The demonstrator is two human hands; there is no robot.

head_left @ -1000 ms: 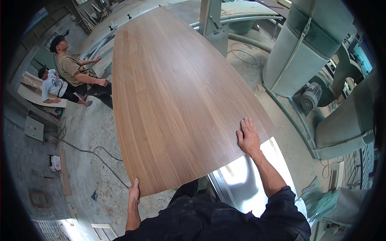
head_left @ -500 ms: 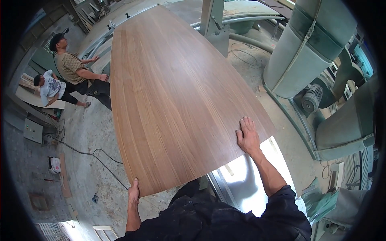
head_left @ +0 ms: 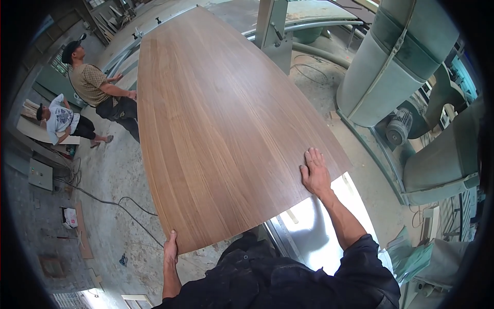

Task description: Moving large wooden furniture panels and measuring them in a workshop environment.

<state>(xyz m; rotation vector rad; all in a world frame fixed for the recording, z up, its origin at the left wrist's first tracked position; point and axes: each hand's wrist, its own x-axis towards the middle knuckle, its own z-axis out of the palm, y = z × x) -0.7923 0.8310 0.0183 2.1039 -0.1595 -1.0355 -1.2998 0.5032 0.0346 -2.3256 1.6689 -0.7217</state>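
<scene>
A large wood-grain panel (head_left: 226, 118) stretches away from me, lying over a metal-topped machine table (head_left: 301, 237) whose bright surface shows past the panel's near right edge. At the near left corner my left hand (head_left: 171, 248) grips the panel's edge, thumb on top and the other fingers hidden underneath. My right hand (head_left: 316, 172) rests flat on the upper face close to the near right corner, its fingers stretched out. A co-worker in a patterned shirt (head_left: 88, 82) stands along the panel's left side, one hand at its edge.
Behind stands a second person in a white shirt (head_left: 60, 117). A grey machine column (head_left: 274, 36) rises beside the panel's far right edge. To the right are large dust-collector bags (head_left: 383, 77) and a motor (head_left: 399, 127). A black cable (head_left: 100, 198) crosses the floor at left.
The panel's far end has shifted slightly left in view. Both my hands keep their places on it. The co-worker's near hand has moved in against the panel's edge.
</scene>
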